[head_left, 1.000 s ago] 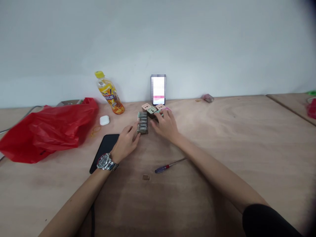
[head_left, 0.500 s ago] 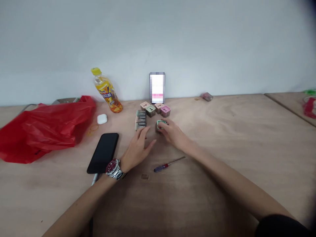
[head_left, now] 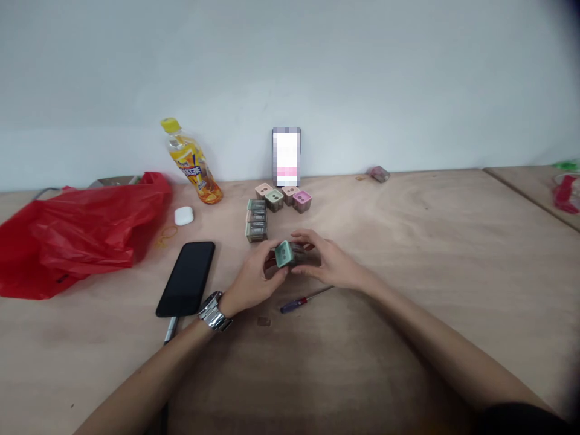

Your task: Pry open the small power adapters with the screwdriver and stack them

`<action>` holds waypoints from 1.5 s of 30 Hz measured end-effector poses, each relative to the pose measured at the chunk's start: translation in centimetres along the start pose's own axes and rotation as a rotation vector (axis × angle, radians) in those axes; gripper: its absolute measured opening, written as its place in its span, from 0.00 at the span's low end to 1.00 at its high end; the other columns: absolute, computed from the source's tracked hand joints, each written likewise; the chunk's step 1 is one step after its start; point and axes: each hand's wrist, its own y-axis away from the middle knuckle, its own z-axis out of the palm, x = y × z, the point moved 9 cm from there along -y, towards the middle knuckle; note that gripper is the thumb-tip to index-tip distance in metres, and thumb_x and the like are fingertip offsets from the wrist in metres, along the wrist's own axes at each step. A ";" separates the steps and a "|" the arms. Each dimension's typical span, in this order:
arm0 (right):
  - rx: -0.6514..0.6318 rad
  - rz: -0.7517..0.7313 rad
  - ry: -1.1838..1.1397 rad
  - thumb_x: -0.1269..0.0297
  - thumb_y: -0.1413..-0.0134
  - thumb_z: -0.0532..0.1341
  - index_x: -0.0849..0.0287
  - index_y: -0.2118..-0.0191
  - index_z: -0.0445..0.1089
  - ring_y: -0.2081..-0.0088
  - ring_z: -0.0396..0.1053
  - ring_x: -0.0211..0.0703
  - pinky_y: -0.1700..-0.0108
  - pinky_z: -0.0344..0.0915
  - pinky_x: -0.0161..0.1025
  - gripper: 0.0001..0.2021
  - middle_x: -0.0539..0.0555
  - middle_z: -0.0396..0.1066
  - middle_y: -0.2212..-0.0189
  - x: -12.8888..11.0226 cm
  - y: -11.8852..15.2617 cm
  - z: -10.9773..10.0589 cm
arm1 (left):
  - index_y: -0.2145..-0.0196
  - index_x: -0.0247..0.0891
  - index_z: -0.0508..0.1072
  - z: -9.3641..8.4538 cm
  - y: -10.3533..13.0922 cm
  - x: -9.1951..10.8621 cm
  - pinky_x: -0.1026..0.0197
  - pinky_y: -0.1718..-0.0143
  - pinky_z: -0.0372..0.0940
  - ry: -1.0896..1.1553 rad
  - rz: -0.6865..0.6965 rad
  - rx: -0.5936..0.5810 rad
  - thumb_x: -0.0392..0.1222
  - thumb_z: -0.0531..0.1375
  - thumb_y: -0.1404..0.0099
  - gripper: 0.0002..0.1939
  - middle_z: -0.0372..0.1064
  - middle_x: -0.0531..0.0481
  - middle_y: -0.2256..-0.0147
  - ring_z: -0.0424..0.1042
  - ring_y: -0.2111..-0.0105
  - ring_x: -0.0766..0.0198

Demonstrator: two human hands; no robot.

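A mint-green two-hole pencil sharpener [head_left: 284, 254] with a dark see-through body is held between my hands, its holed face turned toward me. My left hand [head_left: 256, 275], a steel watch on its wrist, curls thumb and fingers round its left side. From the right, my right hand [head_left: 333, 263] grips the body between thumb and fingers. Beyond them, several more sharpeners in pink, peach and pale green [head_left: 274, 199] stand upright. A row of sharpeners lying on their sides [head_left: 256, 221] is just past my left hand. A screwdriver [head_left: 294, 304] lies below my hands.
At left are a red plastic bag [head_left: 90, 235], a drink bottle [head_left: 194, 163], a white earphone case [head_left: 183, 215] and a black phone [head_left: 185, 278] with a cable. A lit phone [head_left: 286, 157] leans on the wall. A small pinkish block [head_left: 379, 174] sits at the back right.
My right hand has brought the green sharpener nearer and tilted its holed face toward me. My left hand, open before, has closed on its left side.
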 end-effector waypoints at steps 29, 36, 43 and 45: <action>-0.134 -0.035 0.270 0.72 0.43 0.59 0.57 0.44 0.65 0.52 0.67 0.50 0.50 0.67 0.48 0.21 0.59 0.68 0.53 1.2 0.7 0.3 | 0.43 0.41 0.65 -0.1 0.5 -0.2 0.55 0.50 0.70 -0.353 0.081 -0.018 0.44 0.61 0.36 0.24 0.72 0.46 0.50 0.73 0.53 0.58; 0.041 0.021 0.150 0.61 0.47 0.66 0.58 0.49 0.65 0.61 0.69 0.45 0.59 0.70 0.45 0.20 0.56 0.71 0.59 2.2 1.2 -2.2 | 0.45 0.39 0.67 -0.9 0.3 0.3 0.51 0.49 0.69 -0.321 0.063 0.071 0.41 0.62 0.38 0.23 0.70 0.43 0.51 0.71 0.52 0.56; 0.079 -0.148 0.271 0.64 0.39 0.58 0.57 0.42 0.65 0.52 0.68 0.50 0.51 0.69 0.50 0.19 0.61 0.66 0.52 -0.1 1.2 -2.2 | 0.44 0.38 0.66 -1.1 0.2 -0.2 0.55 0.53 0.69 -0.297 0.011 0.072 0.40 0.60 0.37 0.23 0.68 0.43 0.51 0.71 0.55 0.58; 0.100 -0.181 0.293 0.65 0.38 0.58 0.57 0.42 0.64 0.51 0.68 0.50 0.50 0.69 0.51 0.19 0.61 0.65 0.52 -0.5 1.3 -2.1 | 0.44 0.37 0.66 -1.1 0.2 -0.3 0.55 0.53 0.69 -0.297 0.012 0.078 0.40 0.60 0.37 0.23 0.68 0.43 0.52 0.71 0.55 0.59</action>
